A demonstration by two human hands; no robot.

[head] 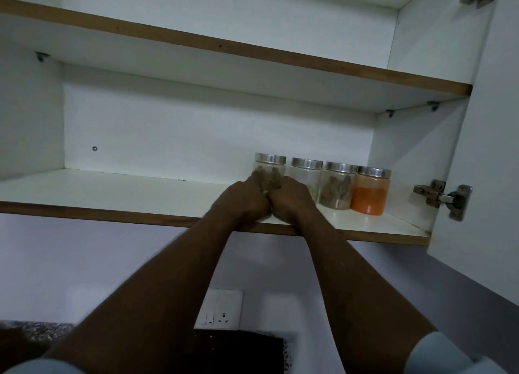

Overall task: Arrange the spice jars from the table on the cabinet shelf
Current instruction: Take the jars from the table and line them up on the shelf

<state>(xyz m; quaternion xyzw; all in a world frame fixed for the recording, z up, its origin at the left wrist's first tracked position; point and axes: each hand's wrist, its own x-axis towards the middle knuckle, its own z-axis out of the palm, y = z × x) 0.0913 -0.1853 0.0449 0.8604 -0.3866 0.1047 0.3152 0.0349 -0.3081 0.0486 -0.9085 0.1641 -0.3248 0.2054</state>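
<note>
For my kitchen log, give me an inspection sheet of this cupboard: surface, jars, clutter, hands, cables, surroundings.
Surface: white cabinet shelf, brown front edge.
Job's things: four steel-lidded jars in a row at its right end: leftmost jar, second jar, brown-spice jar, orange-powder jar.
Clutter: nothing seen.
Grippers: left hand and right hand both grip the leftmost jar.
Cables: nothing seen.
Surroundings: open door with hinge; wall socket below.

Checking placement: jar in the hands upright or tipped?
Upright: the jar has its lid level on top, matching the jars beside it; left hand and right hand grip it. Base hidden.
</note>
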